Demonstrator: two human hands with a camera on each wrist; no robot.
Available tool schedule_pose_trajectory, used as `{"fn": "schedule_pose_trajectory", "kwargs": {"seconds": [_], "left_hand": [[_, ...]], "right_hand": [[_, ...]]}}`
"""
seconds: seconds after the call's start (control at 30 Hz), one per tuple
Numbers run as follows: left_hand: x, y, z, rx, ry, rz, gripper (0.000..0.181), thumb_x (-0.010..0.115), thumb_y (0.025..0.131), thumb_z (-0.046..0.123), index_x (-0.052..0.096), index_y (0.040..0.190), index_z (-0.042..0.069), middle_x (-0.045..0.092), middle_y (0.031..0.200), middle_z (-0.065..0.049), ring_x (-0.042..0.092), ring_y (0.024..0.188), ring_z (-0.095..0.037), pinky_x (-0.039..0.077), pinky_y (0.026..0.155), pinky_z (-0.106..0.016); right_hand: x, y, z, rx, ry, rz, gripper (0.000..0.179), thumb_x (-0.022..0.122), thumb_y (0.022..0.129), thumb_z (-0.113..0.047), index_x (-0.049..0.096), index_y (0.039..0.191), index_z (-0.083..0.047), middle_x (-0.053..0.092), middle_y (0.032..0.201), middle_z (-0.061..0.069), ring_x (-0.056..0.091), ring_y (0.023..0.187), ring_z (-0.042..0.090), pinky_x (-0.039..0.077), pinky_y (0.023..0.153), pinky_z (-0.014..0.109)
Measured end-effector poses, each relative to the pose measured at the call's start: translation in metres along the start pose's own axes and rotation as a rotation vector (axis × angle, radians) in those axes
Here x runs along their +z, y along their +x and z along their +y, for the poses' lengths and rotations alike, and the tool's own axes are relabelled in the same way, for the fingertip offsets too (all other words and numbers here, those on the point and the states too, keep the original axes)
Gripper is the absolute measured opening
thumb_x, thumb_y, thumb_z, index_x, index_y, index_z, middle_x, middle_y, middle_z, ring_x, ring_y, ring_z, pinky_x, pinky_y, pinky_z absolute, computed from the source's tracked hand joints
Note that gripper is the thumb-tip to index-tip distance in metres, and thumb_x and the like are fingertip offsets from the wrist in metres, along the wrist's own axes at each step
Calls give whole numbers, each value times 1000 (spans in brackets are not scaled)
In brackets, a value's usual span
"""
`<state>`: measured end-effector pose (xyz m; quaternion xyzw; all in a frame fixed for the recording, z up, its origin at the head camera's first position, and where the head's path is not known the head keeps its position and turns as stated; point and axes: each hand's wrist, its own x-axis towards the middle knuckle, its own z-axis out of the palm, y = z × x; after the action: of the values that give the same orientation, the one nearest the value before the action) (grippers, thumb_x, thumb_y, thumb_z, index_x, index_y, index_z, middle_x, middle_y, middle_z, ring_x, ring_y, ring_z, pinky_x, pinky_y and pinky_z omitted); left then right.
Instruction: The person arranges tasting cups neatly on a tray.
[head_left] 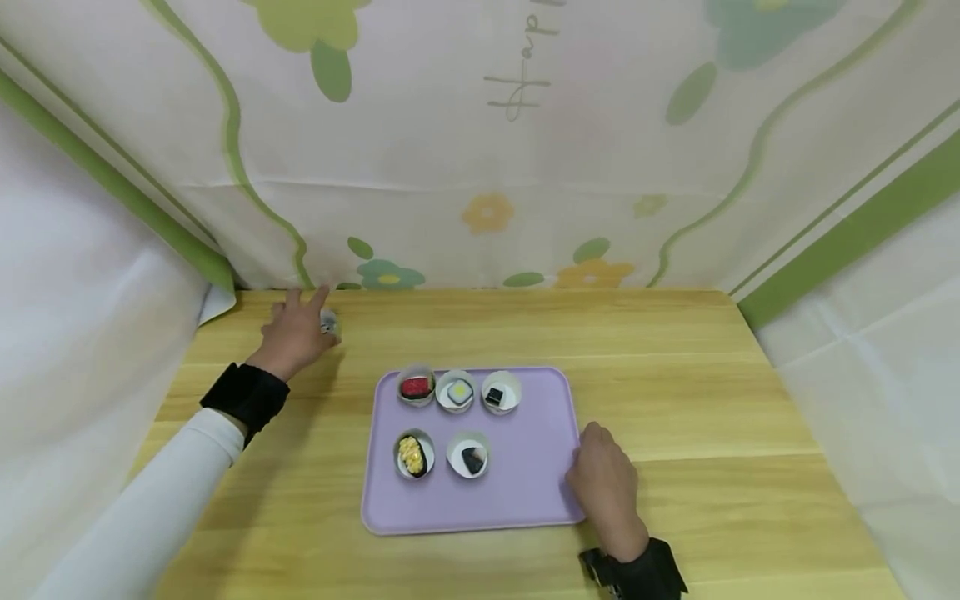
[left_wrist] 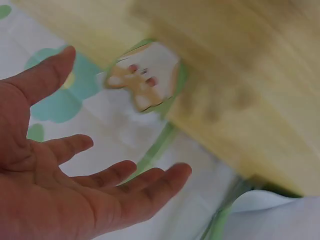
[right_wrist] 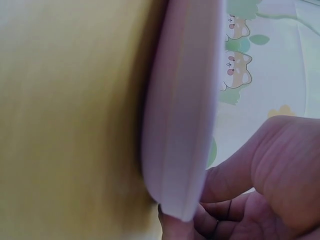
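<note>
My left hand [head_left: 296,332] reaches to the back left of the table, fingers spread. Between thumb and index finger sits a small whitish thing [head_left: 328,323] with dark marks, partly covered by the hand. In the left wrist view the palm faces the camera and nothing is held. At the table's edge there, a shape with a dog's face [left_wrist: 145,75] shows past the fingertips. My right hand [head_left: 606,483] pinches the right edge of a lilac tray [head_left: 525,492]; in the right wrist view, thumb [right_wrist: 220,185] and a finger lie on opposite sides of its rim.
Several small cups with sushi-like pieces stand on the tray: red-topped [head_left: 416,387], yellow-centred [head_left: 459,392], dark [head_left: 495,396], yellow-topped [head_left: 412,456] and triangular [head_left: 472,460]. A flower-printed curtain [head_left: 450,150] rises behind the wooden table [head_left: 712,400]; white cloth hangs at both sides.
</note>
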<state>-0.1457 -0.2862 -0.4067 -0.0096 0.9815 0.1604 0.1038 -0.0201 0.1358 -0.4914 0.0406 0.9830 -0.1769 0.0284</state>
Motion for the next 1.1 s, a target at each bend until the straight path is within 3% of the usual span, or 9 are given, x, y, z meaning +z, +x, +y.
{"fn": "schedule_pose_trajectory", "kwargs": {"seconds": [0.13, 0.23, 0.47, 0.57, 0.77, 1.1], "left_hand": [[11, 9, -8, -28, -25, -28, 102, 73, 83, 29, 8, 156, 5, 1, 149, -43, 9, 129, -68, 24, 87, -81], [18, 12, -9, -23, -24, -30, 98, 74, 82, 26, 14, 155, 2, 4, 148, -43, 13, 127, -68, 29, 87, -79], [28, 18, -15, 58, -7, -8, 48, 53, 89, -4, 45, 135, -14, 33, 125, -46, 35, 107, -66, 40, 87, -65], [27, 19, -16, 81, 9, 13, 44, 49, 87, -8, 48, 130, -16, 37, 120, -46, 37, 104, -66, 40, 86, -65], [23, 17, -18, 98, 30, 29, 43, 52, 85, -5, 51, 127, -16, 40, 117, -47, 40, 102, -64, 39, 85, -66], [2, 14, -9, 115, 21, 19, 41, 54, 89, -3, 52, 128, -13, 43, 122, -43, 40, 107, -59, 39, 88, -62]], "right_hand": [[2, -2, 1, 3, -3, 7, 10, 60, 85, -5, 53, 84, 2, 48, 70, 9, 47, 54, 21, 40, 44, 37], [4, -3, 1, 2, -8, 18, 11, 61, 84, -5, 52, 84, 1, 48, 70, 9, 47, 54, 21, 40, 43, 37], [6, -5, 1, -8, -13, 34, 12, 62, 83, -5, 52, 83, 1, 47, 69, 8, 46, 53, 21, 39, 43, 36], [6, -4, -1, -15, -16, 45, 12, 63, 84, -5, 52, 82, 1, 47, 69, 8, 46, 53, 21, 39, 43, 35], [3, -2, -3, -40, -24, 63, 12, 62, 83, -3, 51, 81, 1, 45, 67, 8, 44, 52, 20, 37, 43, 34], [3, 2, -4, -42, -22, 54, 11, 62, 83, -4, 52, 83, 2, 47, 68, 9, 45, 53, 20, 38, 43, 33]]}}
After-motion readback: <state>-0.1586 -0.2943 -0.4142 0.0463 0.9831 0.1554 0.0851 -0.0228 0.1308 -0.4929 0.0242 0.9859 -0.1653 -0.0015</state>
